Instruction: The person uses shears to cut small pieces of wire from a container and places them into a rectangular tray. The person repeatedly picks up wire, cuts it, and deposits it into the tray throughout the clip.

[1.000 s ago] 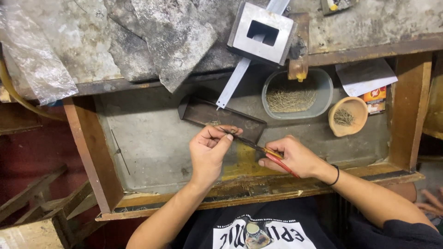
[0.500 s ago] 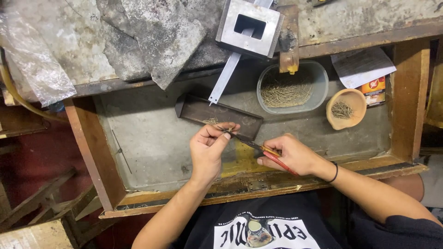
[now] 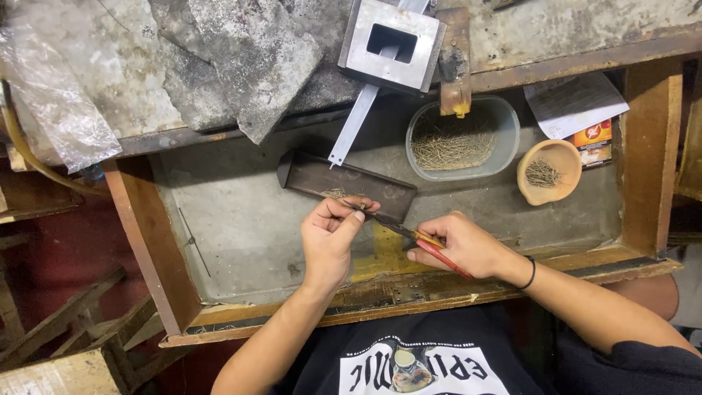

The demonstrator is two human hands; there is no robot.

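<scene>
A person sits at a wooden workbench drawer (image 3: 146, 241), a shallow tray with a grey, worn floor and raised brown walls, seen from above. Beyond its far edge lies a rough stone slab (image 3: 241, 66), with crumpled clear plastic (image 3: 58, 110) at the far left corner and a square metal block (image 3: 393, 44) with a rectangular hole near the middle. A flat metal strip (image 3: 355, 124) slants down from that block into the drawer.

Inside, toward the far right, a grey oval tub (image 3: 504, 135) holds a heap of fine wire pins, and just right of it a small tan bowl (image 3: 559, 157) holds a few more. A folded paper (image 3: 574, 102) rests in the far right corner. A long dark tray (image 3: 344, 183) lies slanted near the middle, with a few pins in it.

At the near edge, in front of the dark tray, the two hands meet. The left hand (image 3: 329, 238) has thumb and forefinger pinched shut on something very small, too fine to make out. The right hand (image 3: 464, 245), a dark band at the wrist, grips a slim red-handled tool (image 3: 431, 247) like a pen, its dark tip touching the left fingertips.

The step in hand appears to be fine work on one tiny piece held between the fingers. The next move likely calls for a steady pinch and a light, exact touch of the tool tip, as the piece could easily slip.
</scene>
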